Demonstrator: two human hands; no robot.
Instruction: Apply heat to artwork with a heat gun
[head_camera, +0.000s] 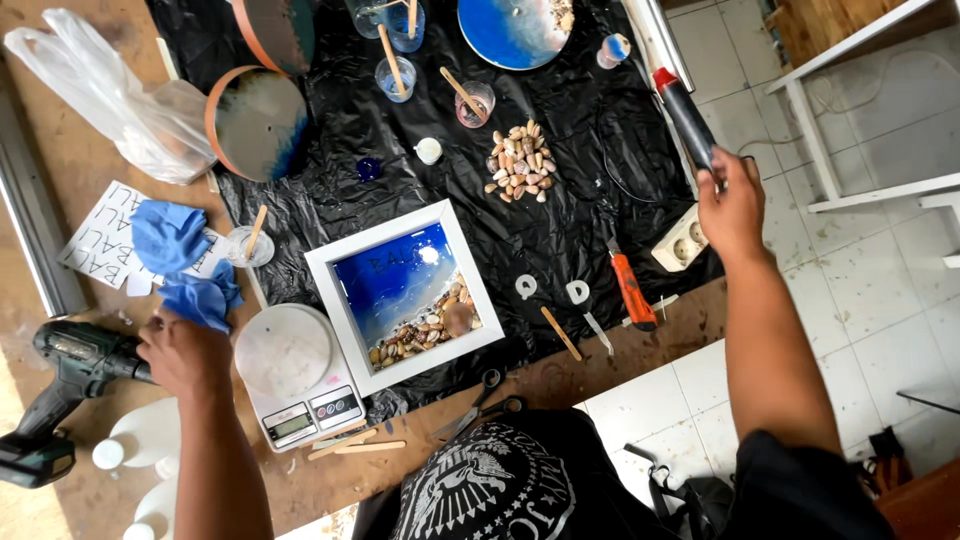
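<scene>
Plywood bench (60, 130) fills the left and lower middle of the frame, and a black plastic sheet (560, 200) covers its upper middle part. On that sheet, near the centre, lies a white square frame (404, 296) holding blue resin with shells and pebbles heaped in its lower right corner. At its lower left stands a white kitchen scale (295, 375) with a round pale platter on top. At the upper right, a heat gun (685, 115) with a black barrel and red tip points up and to the left, raised over the right edge of the sheet. The right hand (732, 205) is wrapped tight around its lower end, fingers closed on the grip. At the far left a dark green cordless drill (60, 385) lies on the bench, and the left hand (185, 355) rests curled against its front end; whether it actually clamps the drill I cannot tell. Crumpled blue cloths (185, 260) sit just above that hand. A pile of small shells (520, 162) lies on the sheet in the upper middle, and an orange utility knife (632, 290) below the right hand.
</scene>
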